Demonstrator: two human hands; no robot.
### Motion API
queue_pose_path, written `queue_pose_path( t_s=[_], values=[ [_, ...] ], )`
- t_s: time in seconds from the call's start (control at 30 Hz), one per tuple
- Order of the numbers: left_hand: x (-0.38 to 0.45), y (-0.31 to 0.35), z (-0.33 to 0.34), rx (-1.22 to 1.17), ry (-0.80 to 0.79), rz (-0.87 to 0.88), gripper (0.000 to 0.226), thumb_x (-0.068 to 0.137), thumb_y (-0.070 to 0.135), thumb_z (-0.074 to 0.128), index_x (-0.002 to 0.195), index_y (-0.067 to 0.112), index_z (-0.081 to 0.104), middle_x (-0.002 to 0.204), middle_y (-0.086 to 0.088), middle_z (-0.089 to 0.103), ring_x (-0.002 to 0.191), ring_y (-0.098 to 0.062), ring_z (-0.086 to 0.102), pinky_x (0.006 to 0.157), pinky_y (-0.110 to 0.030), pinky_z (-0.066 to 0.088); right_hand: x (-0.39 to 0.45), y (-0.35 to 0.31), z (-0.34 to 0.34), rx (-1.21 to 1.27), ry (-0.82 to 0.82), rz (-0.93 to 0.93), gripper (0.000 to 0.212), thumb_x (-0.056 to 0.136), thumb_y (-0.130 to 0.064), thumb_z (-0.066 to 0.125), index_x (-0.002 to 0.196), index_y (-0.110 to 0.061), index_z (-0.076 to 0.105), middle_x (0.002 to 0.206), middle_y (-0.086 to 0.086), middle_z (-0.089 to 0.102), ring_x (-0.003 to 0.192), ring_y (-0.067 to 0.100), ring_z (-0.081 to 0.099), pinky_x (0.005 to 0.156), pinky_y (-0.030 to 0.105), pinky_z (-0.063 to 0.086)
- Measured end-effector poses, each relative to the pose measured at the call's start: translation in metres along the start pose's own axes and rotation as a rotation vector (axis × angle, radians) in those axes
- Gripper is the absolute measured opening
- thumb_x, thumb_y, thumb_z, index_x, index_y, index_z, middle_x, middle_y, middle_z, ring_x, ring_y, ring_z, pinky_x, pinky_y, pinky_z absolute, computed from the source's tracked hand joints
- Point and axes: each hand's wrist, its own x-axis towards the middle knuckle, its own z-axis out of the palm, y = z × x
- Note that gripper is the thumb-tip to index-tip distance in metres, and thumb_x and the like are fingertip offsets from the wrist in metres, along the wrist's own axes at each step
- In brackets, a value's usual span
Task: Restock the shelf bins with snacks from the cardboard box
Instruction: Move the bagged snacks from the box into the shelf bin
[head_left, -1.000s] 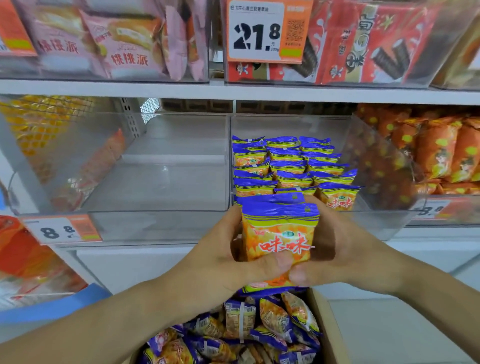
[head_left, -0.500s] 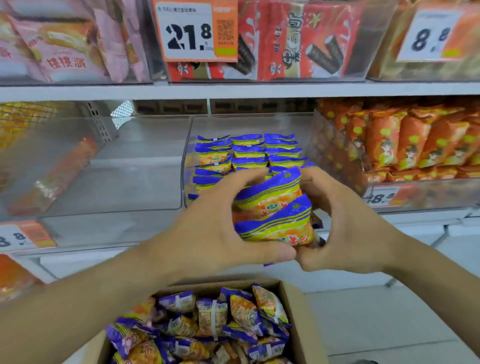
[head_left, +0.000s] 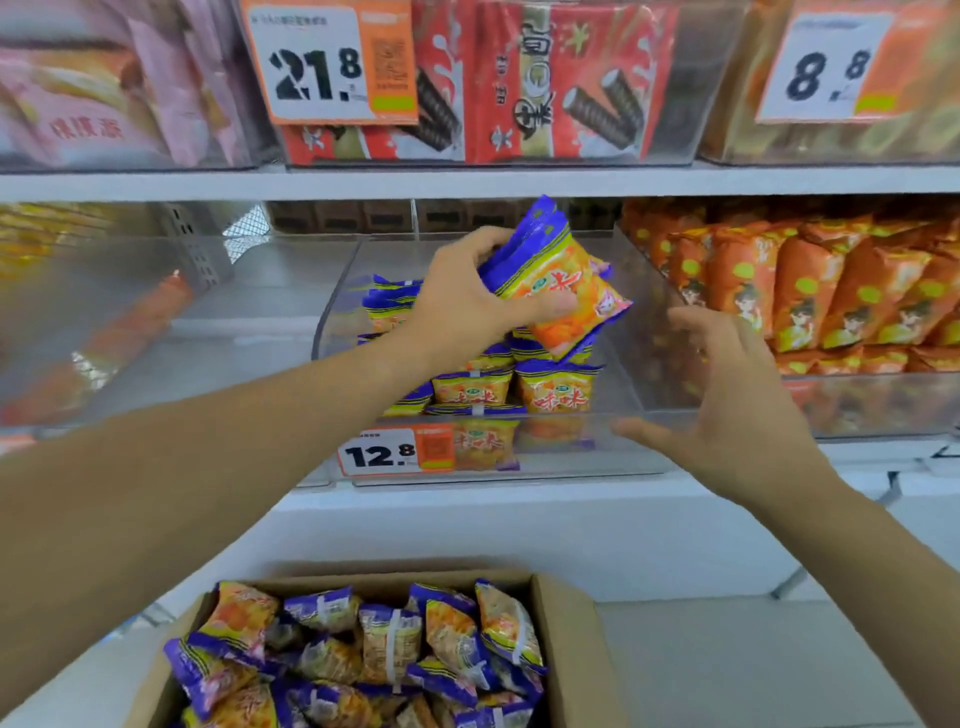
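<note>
My left hand (head_left: 467, 296) grips stacked snack packets (head_left: 558, 280) over the clear bin (head_left: 597, 452), tilted to drop upright; right hand (head_left: 727, 400) spread, holding nothing, near the bin's front right corner.

The left hand (head_left: 470, 299) covers the near part of the snack packets (head_left: 556, 283) it grips — how many are in the bundle cannot be told. Behind that hand, the back rows in the clear bin (head_left: 519, 467) are hidden. Below both hands, the cardboard box (head_left: 566, 649) is cut off by the bottom edge. Up and left of the hands, the pink bags (head_left: 119, 88) are blurred, their print unreadable — the small print on the price tag (head_left: 332, 62) too.
</note>
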Motion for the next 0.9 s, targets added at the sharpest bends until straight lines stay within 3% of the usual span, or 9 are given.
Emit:
queue_pose_path(
  t_s=[0.1,0.23,0.4,0.5,0.6,0.67,0.8,0.9],
  values=[
    [0.029,-0.019,0.023,-0.031,0.113,-0.011,0.053,0.067,0.019,0.094,0.110,0.012,0.063,0.094,0.004,0.074,0.081,-0.002,0.069,0.076,-0.022,0.056,0.004,0.005,0.005,-0.105,0.107,0.001,0.105,0.050,-0.045,0.094,0.139,-0.015,0.047,0.133,0.008,0.048,0.120,0.023,0.038,0.103,0.040,0.039],
    [0.059,-0.040,0.049,-0.016,0.119,-0.033,0.055,0.065,0.027,0.095,0.108,0.011,0.065,0.094,0.002,0.075,0.085,-0.008,0.071,0.081,-0.031,0.059,0.008,0.006,0.004,-0.054,0.080,0.080,0.119,0.048,-0.048,0.094,0.148,-0.015,0.039,0.139,0.004,0.049,0.121,0.016,0.032,0.103,0.038,0.035],
    [0.098,-0.064,0.071,0.103,0.022,-0.062,0.063,0.061,0.050,0.091,0.107,0.014,0.066,0.102,-0.002,0.075,0.093,-0.014,0.072,0.089,-0.040,0.058,0.009,0.009,0.007,-0.087,0.083,0.086,0.115,0.047,-0.055,0.091,0.143,-0.014,0.045,0.136,0.004,0.051,0.118,0.020,0.033,0.100,0.034,0.034],
    [0.114,-0.076,0.080,0.166,-0.082,-0.043,0.043,0.070,0.053,0.079,0.098,0.025,0.064,0.102,-0.003,0.075,0.096,-0.017,0.072,0.092,-0.043,0.056,0.011,0.011,0.006,-0.124,0.058,0.080,0.113,0.045,-0.059,0.089,0.139,-0.012,0.050,0.134,0.004,0.050,0.117,0.019,0.032,0.095,0.026,0.029],
    [0.127,-0.093,0.076,0.247,-0.109,-0.071,0.040,0.074,0.052,0.077,0.094,0.019,0.065,0.092,-0.005,0.075,0.088,-0.021,0.070,0.089,-0.044,0.056,0.014,0.012,0.004,-0.110,0.039,0.088,0.117,0.042,-0.062,0.088,0.140,-0.014,0.048,0.133,0.001,0.047,0.115,0.016,0.030,0.089,0.022,0.026],
    [0.131,-0.101,0.071,0.310,-0.149,-0.072,0.043,0.075,0.047,0.082,0.100,0.017,0.065,0.096,-0.004,0.073,0.090,-0.021,0.069,0.090,-0.044,0.056,0.014,0.012,0.004,-0.096,0.033,0.084,0.118,0.039,-0.065,0.086,0.140,-0.016,0.047,0.131,-0.001,0.046,0.113,0.013,0.029,0.088,0.021,0.026],
    [0.139,-0.100,0.068,0.425,-0.245,-0.078,0.053,0.078,0.042,0.084,0.118,0.015,0.063,0.110,-0.002,0.071,0.098,-0.020,0.067,0.094,-0.039,0.054,0.013,0.014,0.004,-0.030,0.068,0.086,0.122,0.035,-0.080,0.062,0.138,-0.016,0.049,0.130,-0.003,0.045,0.110,0.006,0.026,0.094,0.025,0.034],
    [0.148,-0.089,0.068,0.578,-0.336,-0.063,0.056,0.076,0.044,0.085,0.119,0.015,0.063,0.113,-0.003,0.070,0.101,-0.024,0.065,0.094,-0.037,0.052,0.013,0.014,0.004,0.017,0.033,0.092,0.123,0.038,-0.075,0.068,0.143,-0.016,0.045,0.135,-0.006,0.040,0.122,0.012,0.039,0.102,0.030,0.043]
  ],
)
